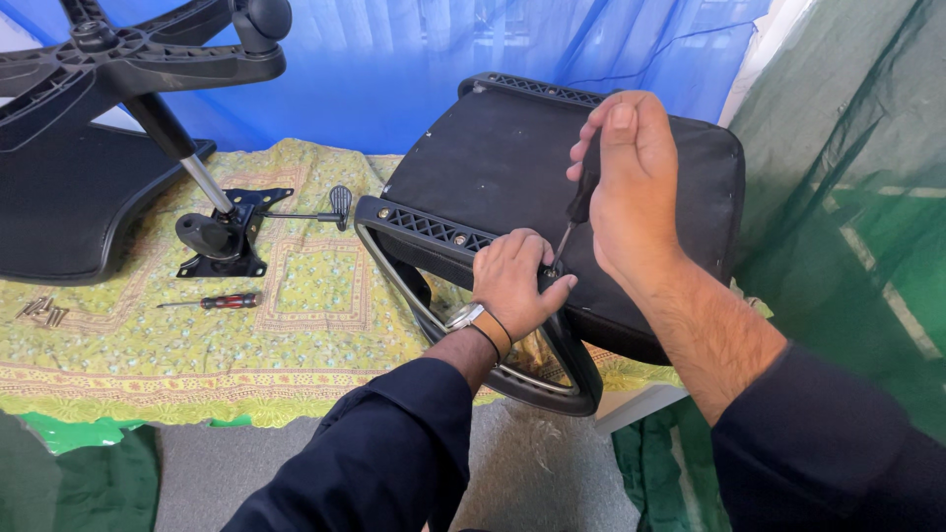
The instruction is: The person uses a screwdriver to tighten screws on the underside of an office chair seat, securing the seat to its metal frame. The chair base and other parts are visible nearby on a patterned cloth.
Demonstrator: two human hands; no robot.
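1. Black is the main colour in the head view: a black padded chair seat with plastic frame (pixel 512 158) lies tilted on the yellow patterned cloth (pixel 305 325), and its curved black armrest loop (pixel 567 379) hangs over the near edge of the cloth.
2. The right hand (pixel 636 182) is closed around the black-handled screwdriver (pixel 579 202), held nearly upright; its tip meets the armrest bracket beside the left hand (pixel 514 281), which grips the loop firmly there.
3. I judge the work is in the middle: the armrest fastening is being turned, and I cannot tell whether the screw goes in or out. One more silver screw head (pixel 458 239) shows on the frame rail.
4. The black five-star chair base with gas cylinder (pixel 128 69) and the black tilt mechanism plate with lever (pixel 232 232) lie apart from the seat, not joined to it.
5. Counts: two screwdrivers, one being the red-handled screwdriver (pixel 219 300) lying unused; one small pile of loose silver screws (pixel 41 310), too small to count; one seat, one base, one mechanism.
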